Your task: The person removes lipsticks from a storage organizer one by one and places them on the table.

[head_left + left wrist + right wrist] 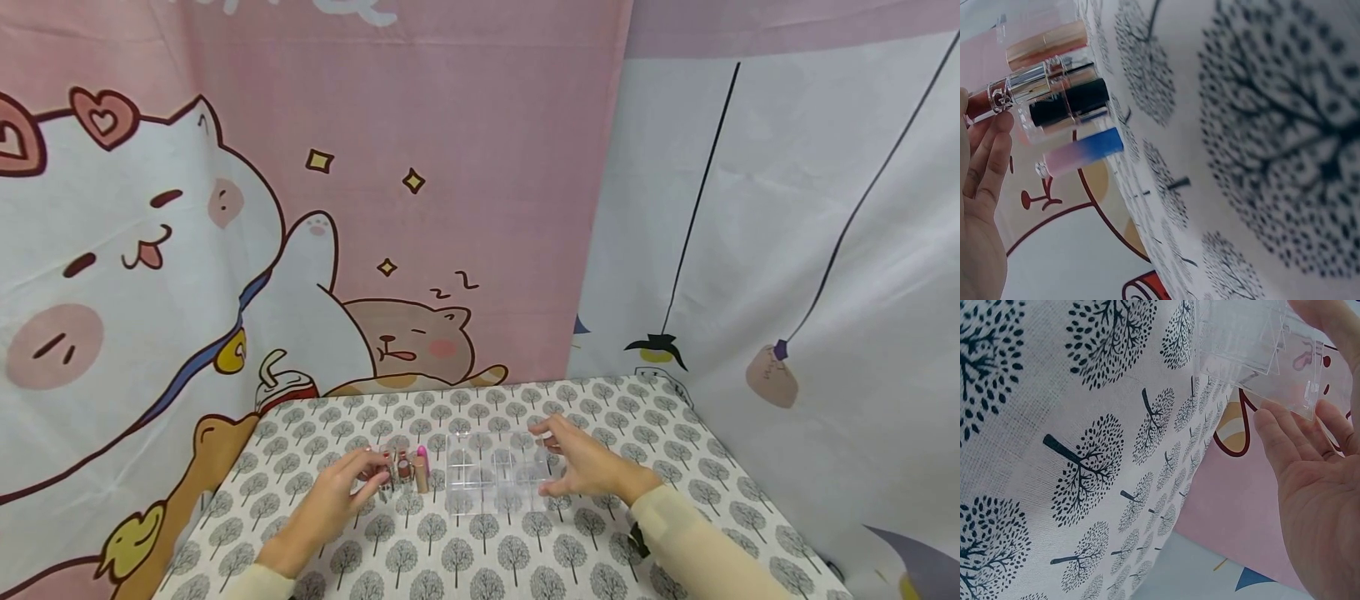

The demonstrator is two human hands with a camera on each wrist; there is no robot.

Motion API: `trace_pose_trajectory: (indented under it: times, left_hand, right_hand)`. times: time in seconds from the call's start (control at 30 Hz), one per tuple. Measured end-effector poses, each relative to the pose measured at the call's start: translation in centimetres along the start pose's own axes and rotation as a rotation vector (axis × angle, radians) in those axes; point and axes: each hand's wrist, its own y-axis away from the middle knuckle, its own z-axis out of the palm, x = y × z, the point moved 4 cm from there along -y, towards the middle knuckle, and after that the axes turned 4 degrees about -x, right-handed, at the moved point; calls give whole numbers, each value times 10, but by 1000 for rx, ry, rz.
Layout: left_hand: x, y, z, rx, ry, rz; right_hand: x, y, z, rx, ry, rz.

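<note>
My left hand (pixel 337 492) is at the left end of a small group of standing lip products. In the left wrist view its fingers and thumb pinch the upper part of a lip gloss tube (pixel 1029 84) with a reddish-brown section and a silver section. Beside that tube stand a gold lipstick (pixel 1047 45), a black-based tube (pixel 1069 103) and a pink-to-blue tube (pixel 1082 153). My right hand (pixel 585 462) spans the right side of a clear compartment organizer (pixel 472 502), with thumb at the front corner and fingers at the back corner. The organizer's compartments look bare.
A white tablecloth (pixel 457 554) printed with grey trees covers the table. Cartoon-printed fabric (pixel 480 167) hangs behind and along both sides. A bright pink tube (pixel 423 454) stands at the right end of the group, left of the organizer. A small dark object (pixel 637 540) shows beneath the right sleeve.
</note>
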Motion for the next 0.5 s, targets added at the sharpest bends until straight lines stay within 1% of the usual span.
trace_pose_trajectory:
  times: [0.23,0.5]
  left_hand:
    - [-12,8,-2,-6,-49,-102]
    - [-25,15,-2,9,-67,-168]
  right_hand:
    - [-1,1,-1,-2,7,2]
    - [-3,2,-2,-17,-18,6]
